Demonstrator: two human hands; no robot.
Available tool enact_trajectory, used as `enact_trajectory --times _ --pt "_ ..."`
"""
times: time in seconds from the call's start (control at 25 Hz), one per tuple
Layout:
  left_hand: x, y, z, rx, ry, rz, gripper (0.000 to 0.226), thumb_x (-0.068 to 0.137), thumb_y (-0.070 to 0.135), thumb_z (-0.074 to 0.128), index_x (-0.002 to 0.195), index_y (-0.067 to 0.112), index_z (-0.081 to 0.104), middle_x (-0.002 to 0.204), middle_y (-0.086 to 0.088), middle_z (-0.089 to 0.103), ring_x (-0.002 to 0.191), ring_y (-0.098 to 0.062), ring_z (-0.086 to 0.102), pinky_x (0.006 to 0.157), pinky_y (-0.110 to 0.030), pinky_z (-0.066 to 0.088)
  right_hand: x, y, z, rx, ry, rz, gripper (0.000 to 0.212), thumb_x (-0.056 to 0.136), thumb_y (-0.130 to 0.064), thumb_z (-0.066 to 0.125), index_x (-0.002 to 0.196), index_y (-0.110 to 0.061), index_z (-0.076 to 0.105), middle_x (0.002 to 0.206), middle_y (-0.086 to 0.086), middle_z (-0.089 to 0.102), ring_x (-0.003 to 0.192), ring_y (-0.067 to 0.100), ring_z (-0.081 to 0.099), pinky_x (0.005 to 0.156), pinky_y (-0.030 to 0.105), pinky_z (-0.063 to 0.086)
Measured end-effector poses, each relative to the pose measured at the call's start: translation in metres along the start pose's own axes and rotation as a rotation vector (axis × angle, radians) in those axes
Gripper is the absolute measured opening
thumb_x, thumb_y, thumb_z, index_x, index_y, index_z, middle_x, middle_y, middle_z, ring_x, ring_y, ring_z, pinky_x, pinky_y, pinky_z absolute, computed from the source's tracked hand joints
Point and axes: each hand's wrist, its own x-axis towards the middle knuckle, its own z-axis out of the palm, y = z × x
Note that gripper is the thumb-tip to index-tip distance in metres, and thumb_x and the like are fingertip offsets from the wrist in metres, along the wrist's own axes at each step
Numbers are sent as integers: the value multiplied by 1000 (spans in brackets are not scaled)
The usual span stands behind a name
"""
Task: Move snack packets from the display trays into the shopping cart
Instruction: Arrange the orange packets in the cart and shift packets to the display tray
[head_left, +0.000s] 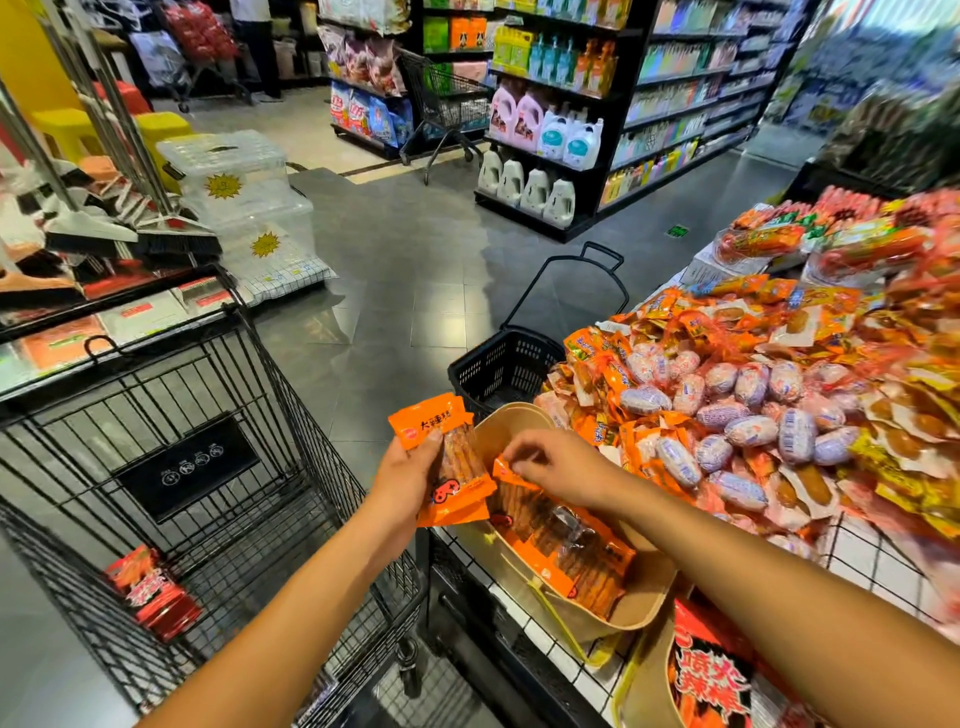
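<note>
Head cam is looking down at a shop aisle, with a black wire shopping cart (291, 395) sitting on the left and a display tabletop (862, 566) of white wire grid running along the right. The left hand (410, 478) is holding a small stack of orange plastic snack packets (457, 467) upright. Its grip is wrapping the stack's left edge, with the thumb lying across the front. That stack is hanging in the air between the cart and the tabletop, right by the display's near corner.

The right hand (561, 467) is hovering over a tan oval paper tray (511, 423) at that corner. Its grip is a narrow pinch on the top corner of a loose orange packet (511, 480), which is lying on the heap of matching packets filling the tray. Down in the cart, a few red snack packets (153, 592) are leaning against the near-left wire wall.

A second tan tray (652, 686) with red packets is sitting closer to the camera, partly cut off by the frame edge. Further along the tabletop, a big pile of purple-and-white wrapped sausages (748, 410) is lying among orange and yellow packs.

A black plastic hand basket (506, 364) with its handle up is standing on the floor just past the tray. The floor (415, 280) is showing glossy dark grey tiles. Across the aisle, black shelves (618, 135) are carrying white and pink detergent jugs. Brooms (171, 241) and clear plastic storage boxes (228, 166) are sitting past the cart on the left.
</note>
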Motion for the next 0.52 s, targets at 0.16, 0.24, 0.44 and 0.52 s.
enact_trajectory --times 0.16,0.24,0.44,0.52 --pt "-1 0 -4 -5 -19 -18 29 107 33 51 132 19 59 119 -8 75 107 -30 74 96 -58 56 -18 34 17 -606 -408 -48 55 80 -42 76 130 -39 55 127 -9 59 118 15 53 98 39 48" --pt "-1 0 -6 -1 -19 -32 29 107 34 51 132 21 59 119 -6 76 107 -30 74 95 -59 56 -24 36 19 -669 -423 -75 59 79 -44 77 133 -39 52 126 -8 55 118 16 49 100 40 45" --pt "-2 1 -7 -8 -48 -45 31 107 35 51 133 20 57 120 -8 75 108 -32 73 93 -59 58 -25 33 6 -784 -384 -140 16 84 -33 72 97 -31 63 105 -5 57 107 17 52 92 39 47" --pt "-1 1 -8 -18 -48 -50 30 107 36 52 132 21 58 119 -7 75 107 -31 74 88 -57 60 -24 33 1 -756 -464 -63 19 80 -35 73 93 -31 59 100 -7 58 101 18 55 83 37 48"
